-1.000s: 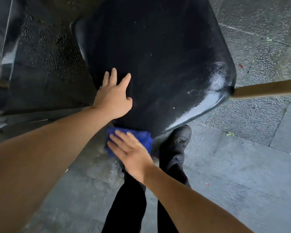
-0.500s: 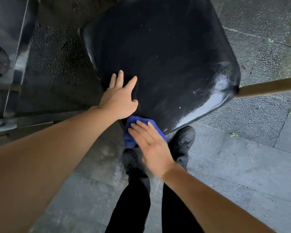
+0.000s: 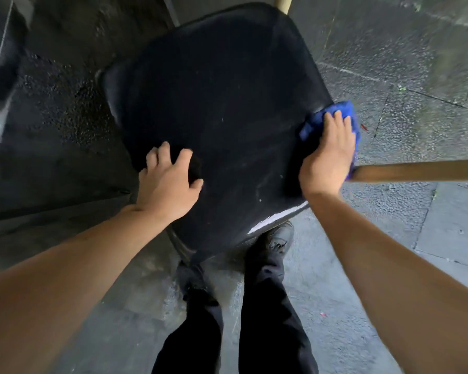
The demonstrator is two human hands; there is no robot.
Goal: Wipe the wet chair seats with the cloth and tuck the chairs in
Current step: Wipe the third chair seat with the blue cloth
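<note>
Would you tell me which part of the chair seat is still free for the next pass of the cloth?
The middle and far half of the black chair seat lie bare, between the left hand and the right hand. The right edge is taken: there the right hand presses the blue cloth, beside the wooden leg.

Head view: both hands on a black chair seat (image 3: 222, 109), blue cloth (image 3: 333, 114) at its right edge.

L hand (image 3: 168, 182) rests on the seat's near-left part, fingers slightly bent. R hand (image 3: 328, 155) presses the cloth onto the right rim, just beside a wooden leg (image 3: 422, 171). Wet stone paving (image 3: 389, 63) all round; dark trousers and black shoe (image 3: 274, 241) below seat.
</note>
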